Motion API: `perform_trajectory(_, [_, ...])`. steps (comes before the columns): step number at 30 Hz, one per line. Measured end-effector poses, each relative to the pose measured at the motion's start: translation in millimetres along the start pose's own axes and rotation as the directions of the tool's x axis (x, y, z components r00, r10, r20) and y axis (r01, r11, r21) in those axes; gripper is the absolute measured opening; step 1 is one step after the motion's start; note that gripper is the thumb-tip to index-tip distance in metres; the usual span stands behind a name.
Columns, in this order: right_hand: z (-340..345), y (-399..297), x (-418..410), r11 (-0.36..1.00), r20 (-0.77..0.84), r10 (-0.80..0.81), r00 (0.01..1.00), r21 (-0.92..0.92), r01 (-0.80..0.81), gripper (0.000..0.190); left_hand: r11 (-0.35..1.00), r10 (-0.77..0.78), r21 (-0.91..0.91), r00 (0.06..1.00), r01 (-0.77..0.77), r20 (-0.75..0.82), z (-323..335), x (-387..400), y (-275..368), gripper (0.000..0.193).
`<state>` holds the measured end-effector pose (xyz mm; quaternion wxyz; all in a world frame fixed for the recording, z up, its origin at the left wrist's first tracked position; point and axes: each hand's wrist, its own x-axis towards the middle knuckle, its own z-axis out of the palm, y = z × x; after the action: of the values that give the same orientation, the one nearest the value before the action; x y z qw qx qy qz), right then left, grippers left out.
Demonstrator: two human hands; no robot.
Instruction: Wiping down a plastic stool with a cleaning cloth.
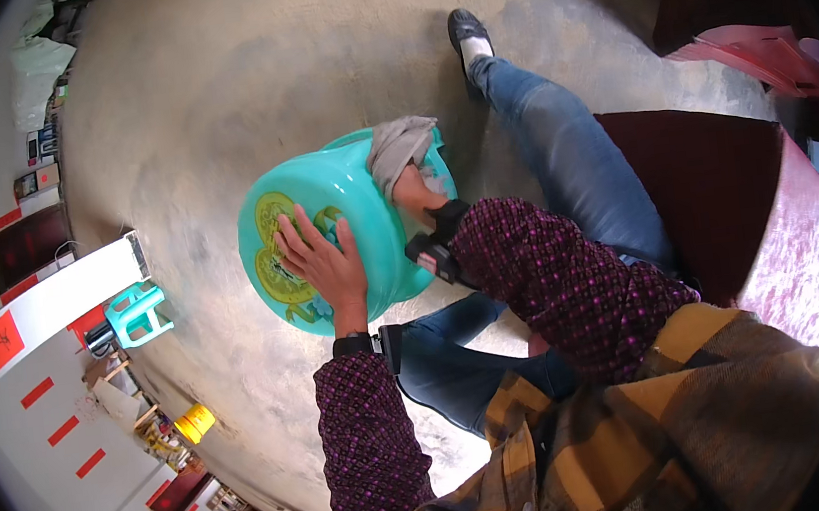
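A turquoise plastic stool (380,258) with a printed green and yellow pattern is tilted before me, its patterned face towards the left of the view. My left hand (324,261) lies flat on that face, fingers slightly apart. At the stool's other side, my right hand (416,193) is at a grey cloth (398,148) bunched over its fingers, against the stool's edge. The cloth hides most of those fingers. Both wrists wear black straps with small devices.
Against the wall at left are a smaller turquoise stool (137,315), a yellow bucket (195,423) and assorted goods. A dark red panel (694,188) stands at right beside my leg. Bare concrete floor (213,96) surrounds the stool.
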<state>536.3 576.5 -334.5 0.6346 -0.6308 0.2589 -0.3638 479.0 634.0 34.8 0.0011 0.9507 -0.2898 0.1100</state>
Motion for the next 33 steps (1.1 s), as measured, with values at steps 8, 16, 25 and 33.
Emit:
perform_trajectory(8, [-37, -126, 54, 0.734, 0.293, 0.172, 0.941, -0.675, 0.076, 0.04, 0.999, 0.019, -0.042, 0.999, -0.018, 0.036, 5, 5, 0, 0.064])
perform_trajectory(16, [-32, -276, 55, 0.837, 0.311, 0.138, 0.94, -0.544, 0.057, 0.045, 0.999, -0.032, -0.018, 0.997, 0.033, 0.065, 2, 3, -11, 0.065])
perform_trajectory(25, [-54, -100, 131, 0.757, 0.771, 0.303, 0.56, -0.552, 0.35, 0.029, 1.0, -0.003, -0.022, 0.997, 0.005, 0.079, -2, 6, -1, 0.064])
perform_trajectory(33, [-35, -196, 91, 0.916, 0.487, 0.147, 0.861, -0.396, 0.067, 0.022, 1.0, 0.002, 0.016, 0.999, -0.002, 0.05, -7, 3, -10, 0.059])
